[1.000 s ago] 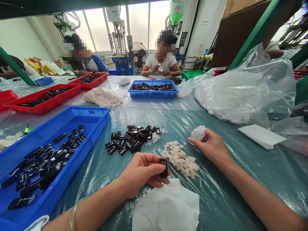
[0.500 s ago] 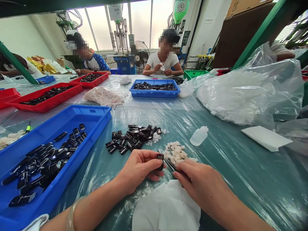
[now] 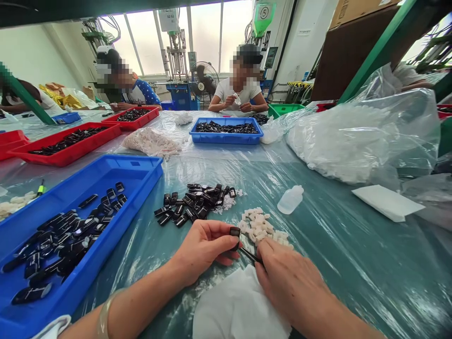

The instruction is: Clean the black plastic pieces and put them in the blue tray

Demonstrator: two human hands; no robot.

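Between the thumb and fingers of my left hand (image 3: pixel 208 247) a small glossy black plastic piece (image 3: pixel 234 232) is held upright. My right hand (image 3: pixel 287 270) grips dark tweezers (image 3: pixel 250 255), whose tips reach to the lower side of the black piece. Whether the tips pinch anything is too small to tell. Just beyond my right fingers lies a heap of small off-white pieces (image 3: pixel 259 225). A pile of similar black pieces (image 3: pixel 196 202) sits past my left hand, with white crumbs (image 3: pixel 226 202) at its right edge. A white cloth or paper sheet (image 3: pixel 236 306) lies below both hands.
A large blue tray (image 3: pixel 141 176) of black parts stands at left, red trays (image 3: pixel 70 157) behind it. Ahead is another blue tray (image 3: pixel 226 137). A small translucent bottle (image 3: pixel 290 200), folded white paper (image 3: pixel 388 202) and a filled plastic bag (image 3: pixel 353 136) lie right. Co-workers sit opposite.
My right hand has turned and shifted slightly, and the tweezers now lie lower against the black piece, their prongs closer together. My left hand stays nearly still.
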